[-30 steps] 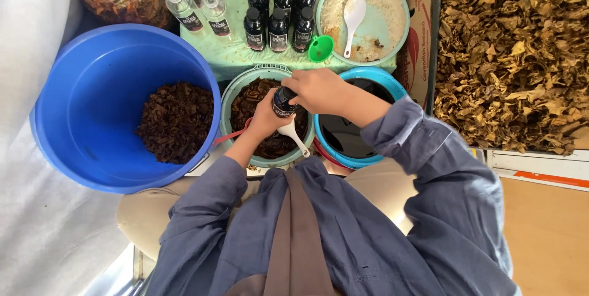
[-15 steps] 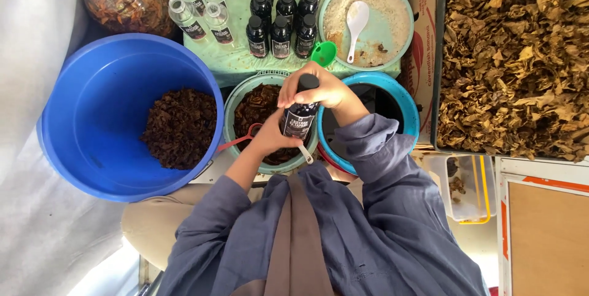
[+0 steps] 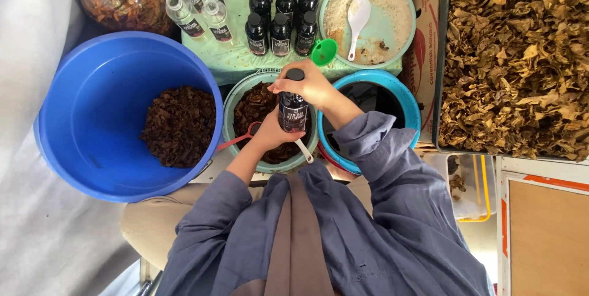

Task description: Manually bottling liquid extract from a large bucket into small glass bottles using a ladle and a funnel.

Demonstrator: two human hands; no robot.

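- Both hands were clamped on one small dark bottle (image 3: 292, 112) with a black label, held upright over the green bowl (image 3: 236, 96) of dark wet leaves
- Left hand (image 3: 274, 131) wrapped the lower body of the bottle from below, fingers closed round it
- Right hand (image 3: 310, 84) sat over the black cap, fingers curled on it as if gripping to turn; whether the cap was tight or loose could not be told
- A white spoon handle (image 3: 304, 150) poked out just under the left hand, and a red handle (image 3: 236, 139) lay across the bowl's near rim
- Just right of the bowl stood a light blue bowl (image 3: 402, 96) of dark liquid, touching or nearly touching it
- To the left, a big blue tub (image 3: 80, 130) held a heap of dark leaves (image 3: 180, 125)
- Beyond the hands, on a green cloth, stood a cluster of filled dark bottles (image 3: 282, 23), some clear empty ones (image 3: 202, 1), a green funnel (image 3: 323, 52) and a pale bowl of white grains with a white spoon (image 3: 358, 17)
- Far right, a box (image 3: 437, 57) held dry brown leaves (image 3: 515, 57)
- Judged risk: the bottle hung over open bowls, so a slipping grip would drop it into the wet leaves or the dark liquid
- Judged risk: a cap left loose or crooked could let the contents leak once the bottle joined the others
- Judged risk: the right elbow sat above the light blue bowl, so a sleeve could dip in
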